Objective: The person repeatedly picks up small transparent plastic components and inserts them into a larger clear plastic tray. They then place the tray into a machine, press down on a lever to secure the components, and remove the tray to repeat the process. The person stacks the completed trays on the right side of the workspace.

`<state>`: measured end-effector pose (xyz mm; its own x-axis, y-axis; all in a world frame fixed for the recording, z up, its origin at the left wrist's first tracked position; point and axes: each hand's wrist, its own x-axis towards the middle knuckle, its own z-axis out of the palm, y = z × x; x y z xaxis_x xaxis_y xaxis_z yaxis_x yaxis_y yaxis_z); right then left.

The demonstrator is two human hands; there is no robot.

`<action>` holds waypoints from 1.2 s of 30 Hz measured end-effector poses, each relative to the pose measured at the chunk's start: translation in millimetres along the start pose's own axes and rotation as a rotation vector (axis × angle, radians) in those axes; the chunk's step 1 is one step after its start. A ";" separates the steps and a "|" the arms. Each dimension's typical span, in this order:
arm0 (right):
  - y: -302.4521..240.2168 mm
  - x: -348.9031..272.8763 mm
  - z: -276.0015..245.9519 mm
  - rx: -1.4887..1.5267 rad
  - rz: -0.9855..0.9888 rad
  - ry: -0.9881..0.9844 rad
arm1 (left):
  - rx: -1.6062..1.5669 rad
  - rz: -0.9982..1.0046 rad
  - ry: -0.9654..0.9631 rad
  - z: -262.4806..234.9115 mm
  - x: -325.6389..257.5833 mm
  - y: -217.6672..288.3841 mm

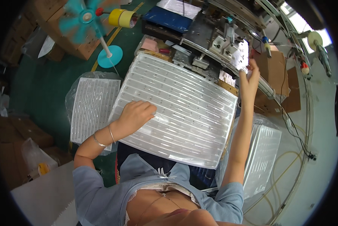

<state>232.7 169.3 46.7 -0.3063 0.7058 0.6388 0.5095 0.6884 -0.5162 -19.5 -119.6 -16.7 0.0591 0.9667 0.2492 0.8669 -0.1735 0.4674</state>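
Observation:
A large white plastic tray (176, 113) with many narrow rows lies in front of me. Small pieces dot its upper rows, too small to name. My left hand (138, 113) rests over the tray's left part with its fingers curled together. What those fingers hold, if anything, is hidden. Beyond the tray stands a metal press machine (223, 47) with clamps and a shiny plate. Up at the machine's right edge is my right hand (250, 77), thumb and fingers apart, with nothing visible between them. Whether it touches the edge I cannot tell.
To the left, a smaller stack of white trays (95, 109) sits in clear plastic. More trays (265, 154) stand at the right. A turquoise fan (86, 17) with yellow tape rolls (122, 18) is at the upper left. Cardboard boxes (272, 77) and hoses (280, 177) line the right side.

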 end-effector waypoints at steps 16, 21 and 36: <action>-58.1 -181.5 -6.3 0.494 0.341 -0.253 | 0.331 0.137 -0.234 7.7 1.6 -8.2; -91.7 -188.1 2.0 0.713 0.491 -0.228 | 0.201 0.014 -0.163 -4.2 4.8 6.1; -66.1 -187.2 -9.7 0.776 0.749 -0.285 | -0.002 0.033 0.146 -9.2 54.4 22.8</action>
<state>264.1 -9.9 -33.3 -0.3561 0.9305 -0.0861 0.0323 -0.0798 -0.9963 -1.1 -72.7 15.3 0.0150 0.9226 0.3855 0.8646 -0.2056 0.4585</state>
